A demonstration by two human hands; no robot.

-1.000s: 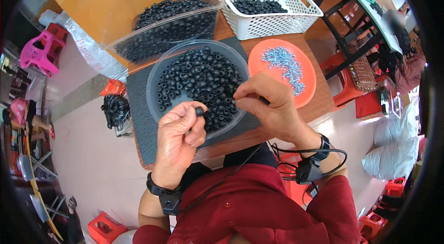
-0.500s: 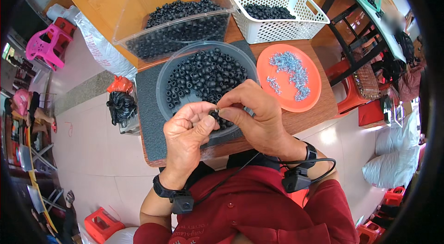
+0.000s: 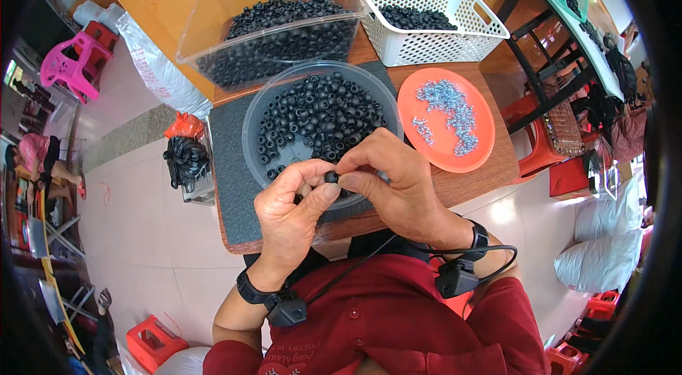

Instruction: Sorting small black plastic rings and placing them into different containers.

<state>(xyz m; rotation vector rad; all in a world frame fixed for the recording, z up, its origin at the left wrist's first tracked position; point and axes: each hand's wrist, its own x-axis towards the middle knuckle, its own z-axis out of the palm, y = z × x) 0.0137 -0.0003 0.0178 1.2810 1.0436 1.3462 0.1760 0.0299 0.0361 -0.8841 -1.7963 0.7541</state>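
Between my two hands, over the near rim of a round clear tub (image 3: pixel 250 126), is a small round black part (image 3: pixel 331 177), bead-like. My left hand (image 3: pixel 293 199) pinches it between thumb and forefinger. From the other side, the thumb and forefinger of my right hand (image 3: pixel 399 183) close on the same part; whether a smaller piece is hidden between them I cannot tell. Many similar black parts (image 3: pixel 320 111), several with a hole showing, lie loose in the tub. To the right, an orange plate (image 3: pixel 419 151) carries small shiny silvery-blue pieces (image 3: pixel 449 109).
Behind the tub stand a clear rectangular bin (image 3: pixel 192 45) and a white perforated basket (image 3: pixel 440 47), both with black parts inside. A dark grey mat (image 3: pixel 231 183) covers the left of the wooden table (image 3: pixel 490 176). A bagged black bundle (image 3: pixel 187 158) is left of the table.
The black part now shows more clearly between my fingertips, where a small shiny bit showed before. Both hands stay together in nearly the same place; the view has shifted slightly.
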